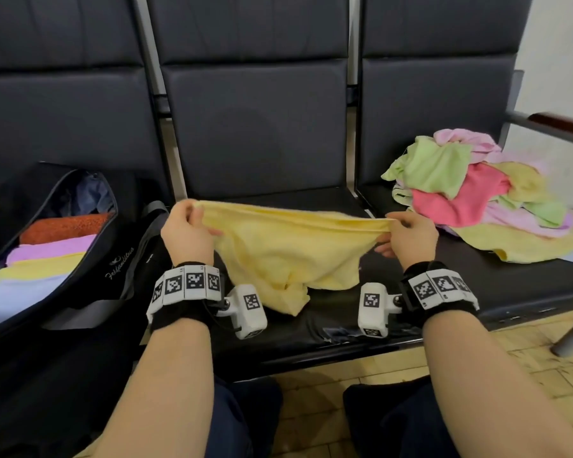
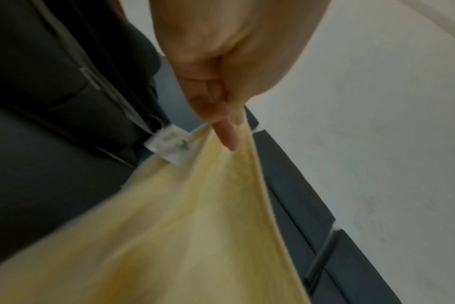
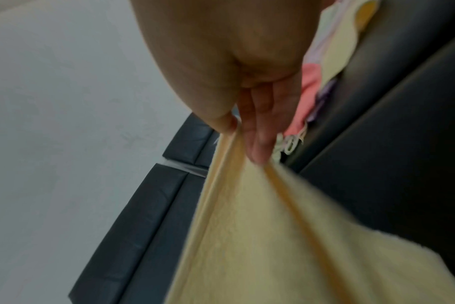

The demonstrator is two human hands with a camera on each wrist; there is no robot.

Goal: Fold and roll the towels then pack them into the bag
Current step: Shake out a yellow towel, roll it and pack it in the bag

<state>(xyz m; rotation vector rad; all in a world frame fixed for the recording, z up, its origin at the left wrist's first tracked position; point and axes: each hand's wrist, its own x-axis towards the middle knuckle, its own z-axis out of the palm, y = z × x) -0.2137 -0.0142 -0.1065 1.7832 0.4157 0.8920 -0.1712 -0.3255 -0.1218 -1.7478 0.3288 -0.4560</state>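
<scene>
The left hand [image 1: 187, 231] and right hand [image 1: 411, 238] each pinched a top corner of a yellow towel [image 1: 288, 256], stretching its upper edge between them above the middle seat [image 1: 338, 320]. The towel's lower part sagged and bunched on that seat. To the left, an open black bag [image 1: 90, 272] held rolled towels [image 1: 47, 256] side by side. On the right seat lay a loose pile of towels [image 1: 477, 193], green, pink and yellow.

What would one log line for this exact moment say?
step: spreading yellow towel | left hand: pinches corner | right hand: pinches corner | bag: open, rolled towels inside
</scene>
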